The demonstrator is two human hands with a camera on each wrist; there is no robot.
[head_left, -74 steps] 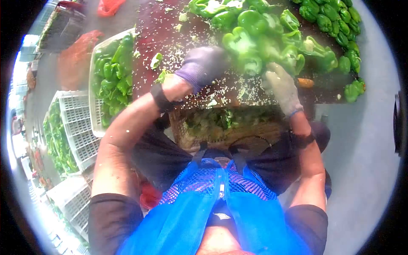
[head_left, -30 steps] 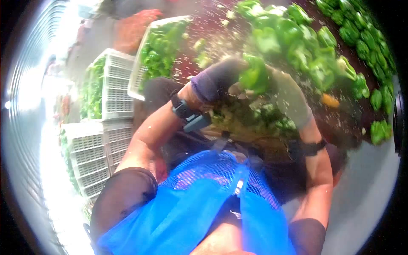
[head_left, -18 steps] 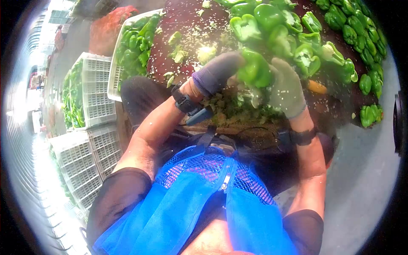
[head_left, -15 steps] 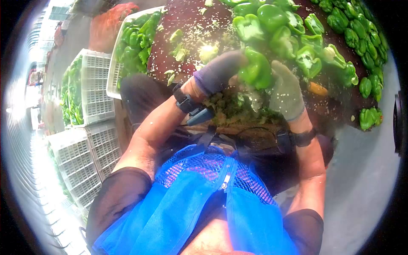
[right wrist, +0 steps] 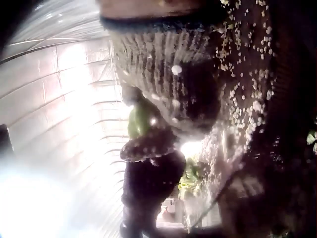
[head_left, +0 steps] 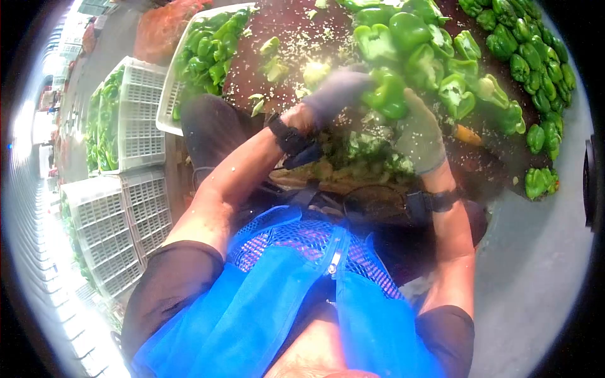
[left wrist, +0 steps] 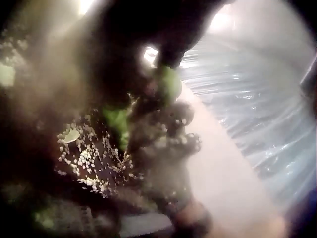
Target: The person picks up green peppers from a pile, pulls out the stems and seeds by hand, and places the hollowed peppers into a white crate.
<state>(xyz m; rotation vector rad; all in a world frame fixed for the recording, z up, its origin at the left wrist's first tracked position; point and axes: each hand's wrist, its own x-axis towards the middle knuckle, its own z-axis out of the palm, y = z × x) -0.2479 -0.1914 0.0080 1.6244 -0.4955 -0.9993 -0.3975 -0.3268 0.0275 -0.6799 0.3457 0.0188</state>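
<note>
A green bell pepper [head_left: 387, 94] is held between the two gloved hands, low over the near edge of the dark red board [head_left: 277, 28]. My left hand [head_left: 337, 94], in a purple-grey glove, grips its left side. My right hand [head_left: 421, 135], in a dusty white glove, has its fingers curled at the pepper's right side. In the right wrist view, part of the pepper [right wrist: 141, 119] shows between the white glove and the dark one. The left wrist view is dark and blurred, with a bit of the green pepper [left wrist: 170, 85] among seed-covered fingers. Pale seeds speckle the board.
Cut bell peppers [head_left: 457, 94] pile beyond the hands, and whole peppers [head_left: 529, 53] line the right. An orange-handled object [head_left: 467, 135] lies beside the right hand. Below the hands is a container of green scraps [head_left: 368, 148]. White crates [head_left: 142, 120] stand left.
Earlier the hands were apart, the left over the seeds and the right beside the cut peppers. They have come together on a bell pepper, which is now slightly farther from the body.
</note>
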